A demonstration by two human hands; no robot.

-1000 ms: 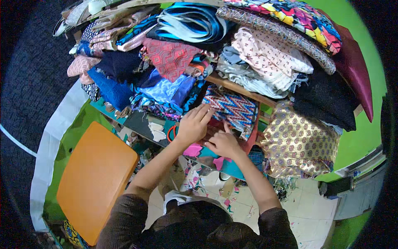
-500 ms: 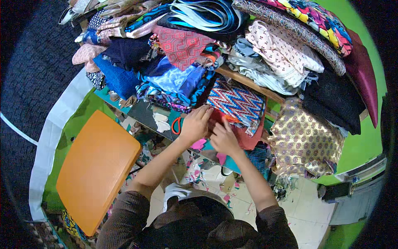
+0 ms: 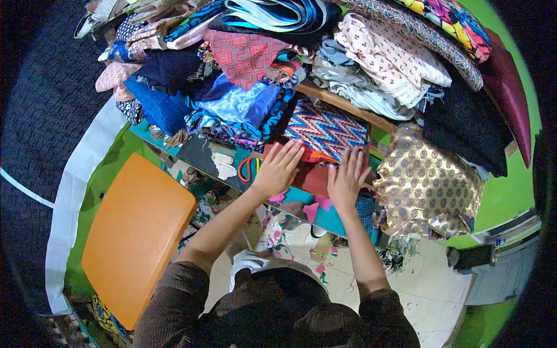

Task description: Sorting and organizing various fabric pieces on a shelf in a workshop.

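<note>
A red, white and blue zigzag fabric (image 3: 326,129) lies on the worktable, over a plain rust-red cloth (image 3: 313,178). My left hand (image 3: 279,168) rests flat with fingers stretched at the left side of these cloths, open and holding nothing. At their right side, my right hand (image 3: 347,177) also lies open, fingers pointing away from me, near the zigzag fabric's lower right corner. Scissors with red and yellow handle loops (image 3: 248,169) lie just left of my left hand; their blades cannot be made out.
Folded fabric stacks (image 3: 238,104) crowd the table's far side, below a wooden shelf edge (image 3: 342,108). Gold patterned cloth (image 3: 426,185) hangs at the right. An orange chair (image 3: 139,232) stands at the left. Scraps litter the tiled floor (image 3: 429,278).
My hands have moved apart, the right one going rightward. The rust-red cloth now lies spread flatter beneath them, and its front part shows. The view has shifted slightly.
</note>
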